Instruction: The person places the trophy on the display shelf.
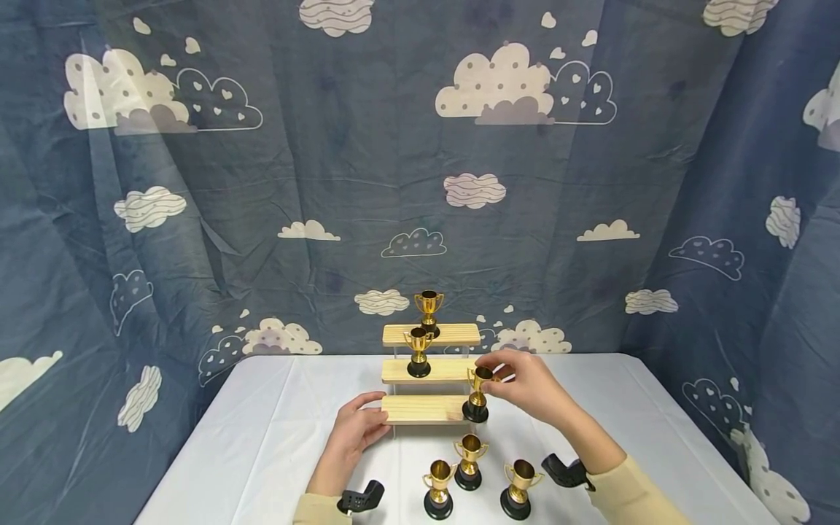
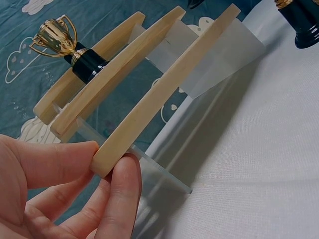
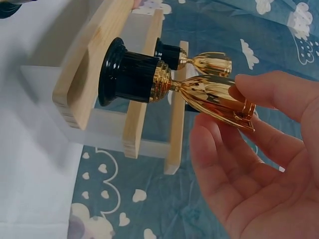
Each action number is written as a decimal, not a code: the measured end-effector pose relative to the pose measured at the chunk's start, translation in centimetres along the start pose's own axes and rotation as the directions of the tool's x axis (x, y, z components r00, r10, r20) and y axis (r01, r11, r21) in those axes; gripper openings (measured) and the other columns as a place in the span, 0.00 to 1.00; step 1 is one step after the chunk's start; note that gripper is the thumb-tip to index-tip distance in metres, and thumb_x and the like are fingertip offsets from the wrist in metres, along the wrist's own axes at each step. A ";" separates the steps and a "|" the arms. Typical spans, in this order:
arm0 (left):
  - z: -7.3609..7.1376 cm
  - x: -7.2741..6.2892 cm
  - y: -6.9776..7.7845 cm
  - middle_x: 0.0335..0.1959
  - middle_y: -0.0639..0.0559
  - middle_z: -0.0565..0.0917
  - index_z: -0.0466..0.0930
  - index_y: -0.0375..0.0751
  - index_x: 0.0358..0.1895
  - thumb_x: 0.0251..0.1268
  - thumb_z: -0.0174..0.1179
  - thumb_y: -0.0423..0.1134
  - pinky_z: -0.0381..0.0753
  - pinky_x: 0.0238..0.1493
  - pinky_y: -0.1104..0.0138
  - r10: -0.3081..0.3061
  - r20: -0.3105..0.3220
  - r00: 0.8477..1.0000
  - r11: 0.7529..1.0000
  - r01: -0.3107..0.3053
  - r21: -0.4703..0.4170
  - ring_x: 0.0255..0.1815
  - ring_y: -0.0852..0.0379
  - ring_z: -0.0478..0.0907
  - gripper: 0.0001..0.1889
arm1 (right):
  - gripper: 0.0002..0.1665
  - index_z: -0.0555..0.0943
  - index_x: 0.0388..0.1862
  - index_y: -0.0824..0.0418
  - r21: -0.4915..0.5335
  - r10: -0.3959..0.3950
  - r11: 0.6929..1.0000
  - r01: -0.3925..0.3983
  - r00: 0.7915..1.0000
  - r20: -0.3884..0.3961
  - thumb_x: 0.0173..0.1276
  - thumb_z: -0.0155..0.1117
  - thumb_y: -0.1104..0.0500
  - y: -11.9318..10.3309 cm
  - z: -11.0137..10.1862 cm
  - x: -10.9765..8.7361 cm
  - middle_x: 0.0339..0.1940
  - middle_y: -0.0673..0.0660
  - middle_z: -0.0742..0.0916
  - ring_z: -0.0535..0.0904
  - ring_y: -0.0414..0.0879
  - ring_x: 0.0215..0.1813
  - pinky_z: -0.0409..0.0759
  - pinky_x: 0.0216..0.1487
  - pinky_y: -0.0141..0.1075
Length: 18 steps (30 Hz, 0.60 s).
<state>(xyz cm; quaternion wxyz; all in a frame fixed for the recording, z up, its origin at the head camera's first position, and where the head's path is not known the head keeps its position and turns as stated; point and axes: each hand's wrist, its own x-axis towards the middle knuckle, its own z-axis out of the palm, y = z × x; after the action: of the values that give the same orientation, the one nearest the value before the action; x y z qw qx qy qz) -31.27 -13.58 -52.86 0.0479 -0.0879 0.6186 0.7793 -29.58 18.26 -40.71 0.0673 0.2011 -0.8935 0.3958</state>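
My right hand (image 1: pixel 530 386) grips a small gold trophy cup (image 3: pixel 132 74) by its bowl, thumb on one side and fingers on the other. Its black base is at the right end of the lowest board (image 1: pixel 420 410) of a three-step wooden shelf; whether it touches the wood I cannot tell. At the opposite end, my left hand (image 1: pixel 351 434) pinches that board between thumb and fingers, as the left wrist view shows close up. One trophy (image 1: pixel 418 351) stands on the middle board (image 1: pixel 449 370), and another (image 1: pixel 429 308) on the top board (image 1: pixel 459 335).
In front of the shelf, three more trophies stand upright on the white-covered table (image 1: pixel 262 437): one nearest the shelf (image 1: pixel 469 461), one at left (image 1: pixel 438 488), one at right (image 1: pixel 520 488). Clear side panels (image 2: pixel 227 55) support the boards. A blue cloud-patterned curtain (image 1: pixel 367 146) surrounds the table's back and sides.
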 end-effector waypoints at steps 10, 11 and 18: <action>-0.1 0.3 -0.1 0.36 0.43 0.83 0.74 0.30 0.64 0.55 0.63 0.22 0.87 0.38 0.63 0.012 0.014 1.000 1.000 -0.011 -0.019 0.32 0.54 0.85 0.29 | 0.21 0.85 0.55 0.51 -0.031 -0.032 0.999 0.032 0.999 -0.008 0.62 0.75 0.59 -0.1 -0.1 1.1 0.49 0.48 0.86 0.84 0.44 0.43 0.84 0.42 0.36; -0.1 0.3 -0.1 0.36 0.43 0.83 0.75 0.30 0.64 0.54 0.63 0.22 0.87 0.38 0.63 0.012 0.012 1.000 1.000 -0.012 -0.018 0.31 0.54 0.85 0.29 | 0.21 0.85 0.55 0.51 -0.035 -0.037 0.999 0.037 0.999 -0.008 0.62 0.74 0.59 -0.1 -0.1 1.2 0.49 0.48 0.86 0.84 0.44 0.43 0.84 0.42 0.36; -0.1 0.3 -0.1 0.35 0.44 0.83 0.76 0.30 0.63 0.54 0.64 0.21 0.87 0.38 0.63 0.013 0.009 1.000 1.000 -0.013 -0.026 0.31 0.54 0.85 0.28 | 0.20 0.85 0.54 0.52 -0.048 -0.079 0.996 0.078 0.997 -0.014 0.63 0.73 0.60 -0.3 0.0 1.9 0.50 0.50 0.86 0.85 0.45 0.43 0.85 0.42 0.37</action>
<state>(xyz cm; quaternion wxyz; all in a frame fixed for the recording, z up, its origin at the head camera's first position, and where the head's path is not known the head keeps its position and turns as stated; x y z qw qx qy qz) -31.53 -13.62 -53.06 0.0444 -0.0809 0.6090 0.7878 -31.23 17.53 -39.95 0.0946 0.2313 -0.8935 0.3731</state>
